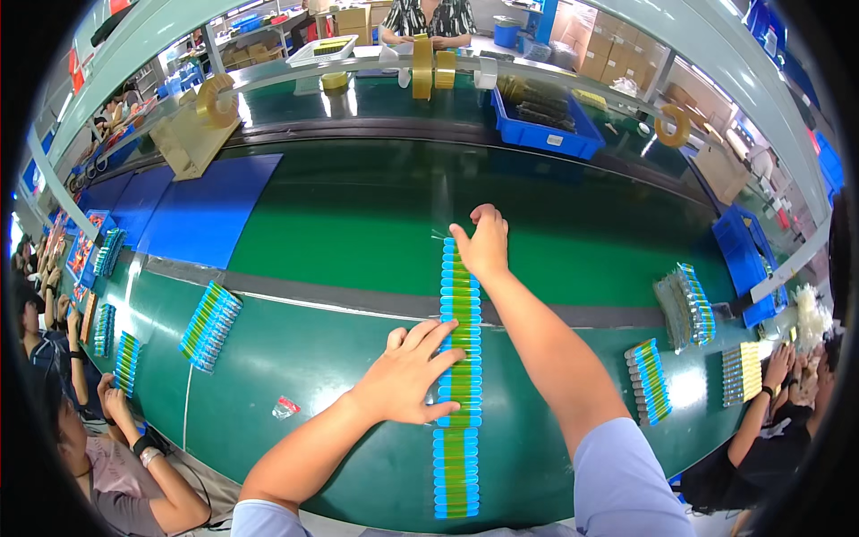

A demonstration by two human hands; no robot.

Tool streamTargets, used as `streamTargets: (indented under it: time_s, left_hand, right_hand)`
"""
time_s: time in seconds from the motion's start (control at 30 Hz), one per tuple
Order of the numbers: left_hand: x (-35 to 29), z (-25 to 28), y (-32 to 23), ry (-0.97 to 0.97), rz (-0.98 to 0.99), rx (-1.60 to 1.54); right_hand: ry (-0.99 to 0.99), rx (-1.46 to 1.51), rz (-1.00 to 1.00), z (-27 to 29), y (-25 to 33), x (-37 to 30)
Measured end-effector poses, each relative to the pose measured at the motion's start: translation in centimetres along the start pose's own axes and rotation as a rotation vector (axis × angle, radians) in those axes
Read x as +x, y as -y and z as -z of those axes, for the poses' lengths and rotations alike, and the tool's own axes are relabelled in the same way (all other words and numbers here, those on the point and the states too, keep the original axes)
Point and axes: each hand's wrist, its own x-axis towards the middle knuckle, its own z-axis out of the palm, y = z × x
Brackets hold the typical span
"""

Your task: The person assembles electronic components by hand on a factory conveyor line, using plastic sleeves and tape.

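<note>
A long row of slim blue pieces (pixel 462 380), laid side by side with a yellow-green band down the middle, runs away from me across the near table edge onto the green surface. My left hand (pixel 413 374) rests on its left side, fingers spread and fingertips touching the pieces. At the row's far end is my right hand (pixel 486 246), thumb apart from its bent fingers, with nothing clearly seen between them. Beside its thumb, a faint clear strip (pixel 444 201) rises from the row's end. A shorter row of the same pieces (pixel 456 474) lies just nearer to me.
Tape rolls (pixel 421 67) hang on a bar across the far side. Behind the green surface stands a blue bin (pixel 548 125). Similar bundles lie left (pixel 210 327) and right (pixel 648 382). A small red-and-white packet (pixel 285 408) is left of my forearm. Co-workers sit at both sides.
</note>
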Motion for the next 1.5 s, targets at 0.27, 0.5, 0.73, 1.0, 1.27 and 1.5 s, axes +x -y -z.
streamTargets:
  time_s: [0.27, 0.5, 0.73, 1.0, 1.27, 1.5]
  left_hand:
    - [-0.4, -0.4, 0.4, -0.112, -0.019, 0.006]
    - [-1.7, 7.5, -2.3, -0.424, 0.263, 0.27]
    - [-4.5, 1.3, -7.3, 0.075, 0.378, 0.184]
    - [-4.4, -0.2, -6.7, 0.015, 0.378, 0.079]
    - [-5.9, -1.9, -4.6, -0.364, 0.114, -0.462]
    - [-6.9, -3.2, -5.2, -0.309, 0.228, -0.98]
  right_hand:
    - [0.15, 0.569, -0.024, 8.0, -0.7, -3.0]
    - [0.666, -0.101, 0.02, 25.7, 0.8, -18.1]
    - [0.583, -0.143, -0.184, 26.7, -4.5, -26.4]
    - [0.553, 0.126, 0.0, 24.5, -2.1, -24.8]
    - [0.26, 0.113, 0.291, 21.1, -0.7, -24.5]
    - [0.249, 0.219, 0.489, 19.0, -0.9, -25.1]
